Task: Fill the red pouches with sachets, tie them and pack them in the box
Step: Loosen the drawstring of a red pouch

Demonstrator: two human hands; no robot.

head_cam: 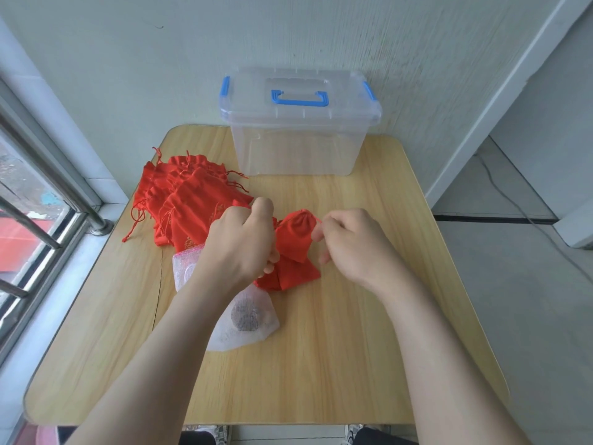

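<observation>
Pouch (293,242) is held long axis near-far, neck pointed at box (298,149); gripped by curled left hand (240,242), string (317,219) pinched by right hand (349,245)

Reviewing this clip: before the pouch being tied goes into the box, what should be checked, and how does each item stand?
1. Grip of left hand on held pouch: ok.
2. Grip of right hand on drawstring: ok, pinched.
3. Knot finished: cannot tell.
4. Sachet inside held pouch: cannot tell.
5. Way into the box free: not ok, box lid is on.
6. A spare sachet ready on the table: ok.
</observation>
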